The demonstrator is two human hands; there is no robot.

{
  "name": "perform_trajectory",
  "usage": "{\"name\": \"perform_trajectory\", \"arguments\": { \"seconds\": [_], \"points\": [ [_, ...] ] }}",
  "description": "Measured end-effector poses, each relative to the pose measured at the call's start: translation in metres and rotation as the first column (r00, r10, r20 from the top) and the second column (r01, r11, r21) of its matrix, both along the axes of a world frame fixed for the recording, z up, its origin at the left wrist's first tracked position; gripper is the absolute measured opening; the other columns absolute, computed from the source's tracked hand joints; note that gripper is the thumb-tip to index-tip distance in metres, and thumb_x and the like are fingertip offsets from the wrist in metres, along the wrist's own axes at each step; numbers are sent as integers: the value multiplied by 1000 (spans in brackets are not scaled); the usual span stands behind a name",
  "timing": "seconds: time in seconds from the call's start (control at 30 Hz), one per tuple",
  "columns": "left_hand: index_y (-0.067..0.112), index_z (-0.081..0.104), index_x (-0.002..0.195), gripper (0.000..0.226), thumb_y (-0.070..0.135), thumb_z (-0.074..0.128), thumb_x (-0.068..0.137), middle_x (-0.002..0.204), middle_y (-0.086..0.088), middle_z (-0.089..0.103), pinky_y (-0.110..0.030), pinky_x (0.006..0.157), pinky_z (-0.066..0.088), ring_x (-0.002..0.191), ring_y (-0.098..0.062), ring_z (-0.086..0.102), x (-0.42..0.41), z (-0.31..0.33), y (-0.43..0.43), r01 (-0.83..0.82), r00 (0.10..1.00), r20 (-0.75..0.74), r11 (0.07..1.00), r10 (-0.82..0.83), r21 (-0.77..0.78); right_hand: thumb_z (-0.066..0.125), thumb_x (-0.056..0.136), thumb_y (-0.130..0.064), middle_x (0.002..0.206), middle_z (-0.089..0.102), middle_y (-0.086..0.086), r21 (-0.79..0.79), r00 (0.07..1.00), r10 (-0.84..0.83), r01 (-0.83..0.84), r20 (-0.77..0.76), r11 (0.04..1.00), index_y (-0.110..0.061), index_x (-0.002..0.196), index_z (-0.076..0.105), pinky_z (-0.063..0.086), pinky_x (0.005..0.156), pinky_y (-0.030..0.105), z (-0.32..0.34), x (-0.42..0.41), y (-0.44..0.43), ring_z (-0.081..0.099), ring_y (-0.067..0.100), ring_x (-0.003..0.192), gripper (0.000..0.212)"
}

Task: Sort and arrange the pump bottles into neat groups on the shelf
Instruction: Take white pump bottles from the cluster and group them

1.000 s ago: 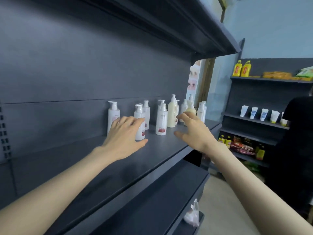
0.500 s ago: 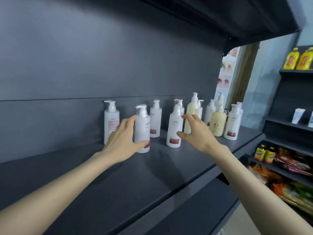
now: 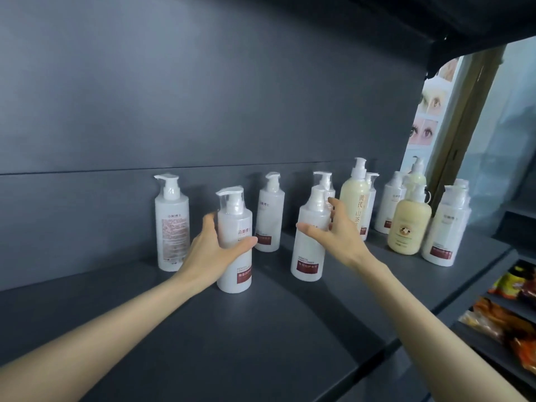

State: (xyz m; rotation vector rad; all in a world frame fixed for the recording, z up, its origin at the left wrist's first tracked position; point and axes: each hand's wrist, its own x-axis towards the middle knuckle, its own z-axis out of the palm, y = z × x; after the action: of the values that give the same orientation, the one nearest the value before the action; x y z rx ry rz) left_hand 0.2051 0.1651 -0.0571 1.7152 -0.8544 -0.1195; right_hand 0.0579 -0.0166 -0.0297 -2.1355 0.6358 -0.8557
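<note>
Pump bottle [image 3: 235,223] within left grip [image 3: 212,253]

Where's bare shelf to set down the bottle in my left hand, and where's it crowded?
Bare: the wide front strip of the shelf, nearer than the held bottle, and the stretch left of the leftmost bottle. Crowded: the right end around the cream bottles.

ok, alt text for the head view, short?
A person's left hand grips a white pump bottle at the front of a dark grey shelf, while the right hand reaches, fingers spread, around a second white bottle. Other pump bottles, white and cream, stand behind and to the right.
</note>
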Motion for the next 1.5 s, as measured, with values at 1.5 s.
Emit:
{"name": "perform_trajectory", "arguments": {
  "seconds": [1.5],
  "points": [
    [14, 47, 106, 28, 25, 64, 87, 89, 3, 55, -17, 63, 47, 75, -6, 59, -124, 27, 442, -629, 763, -49, 724, 644, -284, 68, 80, -41, 92, 62, -7, 87, 649, 714, -753, 263, 653, -24, 97, 51, 50, 71, 28, 26, 47, 424, 63, 8, 83, 30]
  ]
}}
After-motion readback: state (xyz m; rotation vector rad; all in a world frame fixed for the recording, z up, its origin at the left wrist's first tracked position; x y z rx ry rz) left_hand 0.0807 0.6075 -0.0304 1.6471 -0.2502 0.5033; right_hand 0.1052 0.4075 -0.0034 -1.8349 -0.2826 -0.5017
